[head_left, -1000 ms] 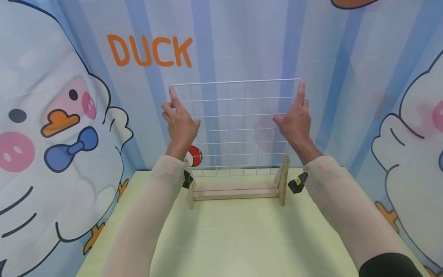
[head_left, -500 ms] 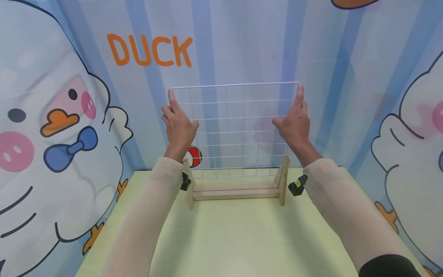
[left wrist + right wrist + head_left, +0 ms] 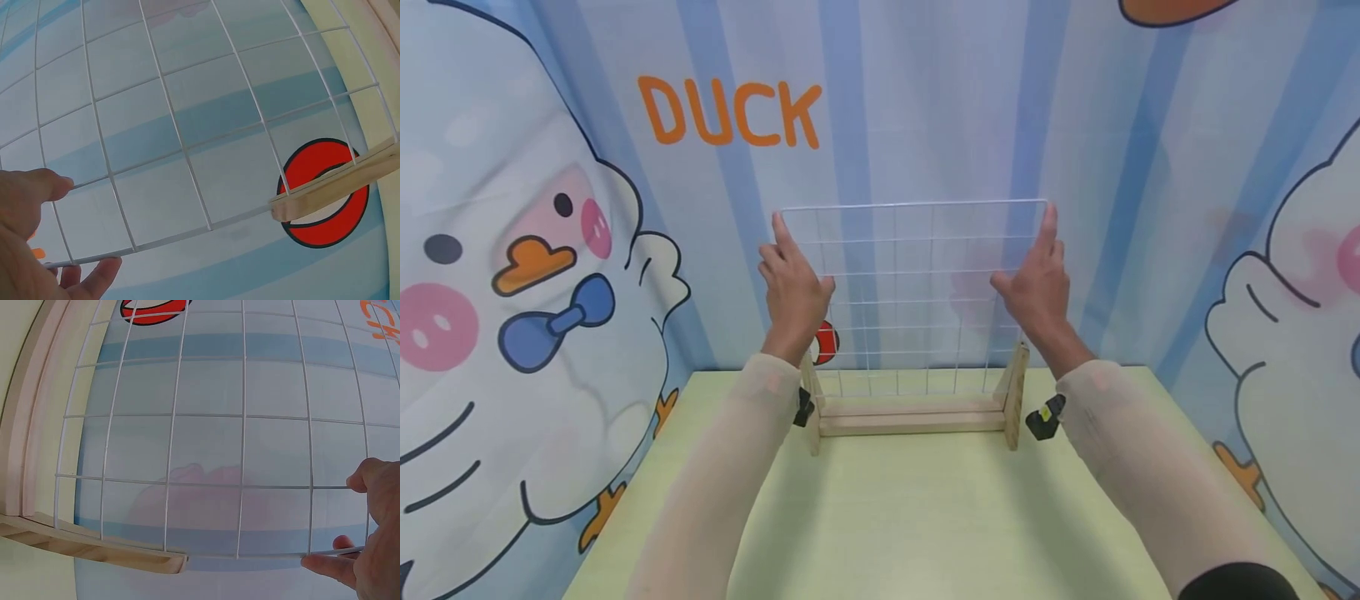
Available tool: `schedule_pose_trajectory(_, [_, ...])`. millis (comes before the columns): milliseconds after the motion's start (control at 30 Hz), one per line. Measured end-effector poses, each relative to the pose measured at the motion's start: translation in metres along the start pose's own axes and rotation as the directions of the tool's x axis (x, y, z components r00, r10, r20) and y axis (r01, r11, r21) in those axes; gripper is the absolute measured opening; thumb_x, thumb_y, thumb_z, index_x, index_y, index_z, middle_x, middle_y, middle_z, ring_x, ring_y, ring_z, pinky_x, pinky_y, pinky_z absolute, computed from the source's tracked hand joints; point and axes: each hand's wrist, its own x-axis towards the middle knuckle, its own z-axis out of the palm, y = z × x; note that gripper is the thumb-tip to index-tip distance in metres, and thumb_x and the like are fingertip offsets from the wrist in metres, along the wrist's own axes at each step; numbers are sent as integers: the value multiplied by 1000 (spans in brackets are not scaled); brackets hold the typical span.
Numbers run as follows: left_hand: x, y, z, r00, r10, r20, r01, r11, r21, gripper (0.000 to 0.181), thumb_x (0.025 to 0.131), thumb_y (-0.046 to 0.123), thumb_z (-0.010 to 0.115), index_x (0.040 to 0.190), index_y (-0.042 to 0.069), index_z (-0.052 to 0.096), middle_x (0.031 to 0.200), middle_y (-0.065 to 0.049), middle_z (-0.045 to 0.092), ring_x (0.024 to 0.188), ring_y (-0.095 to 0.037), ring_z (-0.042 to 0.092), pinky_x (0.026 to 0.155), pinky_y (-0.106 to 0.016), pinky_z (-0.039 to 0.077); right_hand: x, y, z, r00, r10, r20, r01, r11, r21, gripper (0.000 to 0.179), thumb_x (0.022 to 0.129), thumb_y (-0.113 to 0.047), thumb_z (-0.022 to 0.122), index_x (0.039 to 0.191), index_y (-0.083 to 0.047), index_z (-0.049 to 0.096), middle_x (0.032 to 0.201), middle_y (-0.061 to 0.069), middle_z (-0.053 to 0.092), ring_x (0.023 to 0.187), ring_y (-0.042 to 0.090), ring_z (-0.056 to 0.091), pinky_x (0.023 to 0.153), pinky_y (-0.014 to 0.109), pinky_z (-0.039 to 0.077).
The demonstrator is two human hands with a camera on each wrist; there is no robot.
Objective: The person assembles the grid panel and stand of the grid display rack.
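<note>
A white wire grid panel (image 3: 913, 204) stands upright at the centre of the head view, held by its two side edges. My left hand (image 3: 796, 296) pinches the left edge, thumb on the front, index finger stretched up to the top corner. On the opposite edge my right hand (image 3: 1041, 287) grips the same way. In the left wrist view, the thumb (image 3: 59, 186) lies on a cross wire and other fingers reach behind the edge rod. The panel's lower part sits between the slanted side pieces of a wooden stand (image 3: 910, 423); its bottom wire shows just above the crossbar.
The stand rests on a pale yellow-green table (image 3: 895, 517). Right behind the table hangs a blue striped curtain (image 3: 940, 100) with printed ducks and orange lettering. Small black devices (image 3: 1045, 417) are strapped at both wrists.
Both hands have moved down with the grid panel, so its top wire is lower and its bottom wire closer to the stand's crossbar. The stand has stayed in place.
</note>
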Motion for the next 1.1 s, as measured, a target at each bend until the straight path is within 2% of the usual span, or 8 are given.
schedule_pose_trajectory(200, [-5,-8,7,1000,16,13,-16,1000,2,114,88,16,78,164,22,-6,137,-21,39,114,-34,43,71,-41,55,-6,9,7,1000,11,14,-11,1000,5,117,86,-14,77,162,-35,-9,147,24,44,97,41,58,89,58,57])
schedule_pose_trajectory(367, [-11,-15,11,999,36,20,-36,999,30,114,89,15,77,164,19,-9,138,-24,38,111,-36,43,67,-42,53,-9,17,13,1000,7,19,-7,1000,4,118,84,-14,78,163,-33,-9,148,25,44,90,39,56,80,56,56])
schedule_pose_trajectory(533, [-15,-20,17,999,30,13,-31,998,56,114,88,16,77,164,18,-8,138,-25,38,110,-37,44,66,-42,54,-11,23,18,999,5,32,-5,1000,6,119,85,-14,78,162,-35,-11,149,25,43,83,37,55,74,51,53])
schedule_pose_trajectory(767, [-19,-27,24,999,41,-2,-41,997,70,114,88,17,78,164,15,-6,135,-25,40,108,-36,45,67,-43,56,-13,28,24,999,3,39,-4,1000,7,118,86,-13,78,162,-34,-10,149,26,43,89,42,59,84,57,57])
schedule_pose_trajectory(933, [-23,-33,31,998,55,-14,-54,995,86,113,87,17,79,164,12,-4,132,-25,42,106,-37,46,66,-44,55,-16,33,29,999,11,48,-11,1000,8,118,86,-13,78,162,-34,-11,149,26,42,90,42,59,85,57,58])
schedule_pose_trajectory(1100, [-25,-35,34,998,54,-20,-52,994,101,116,86,19,81,164,12,-4,133,-25,43,107,-37,47,71,-44,56,-17,36,32,999,8,45,-8,1000,-1,118,86,-13,78,162,-34,-11,149,25,43,86,41,58,84,56,59])
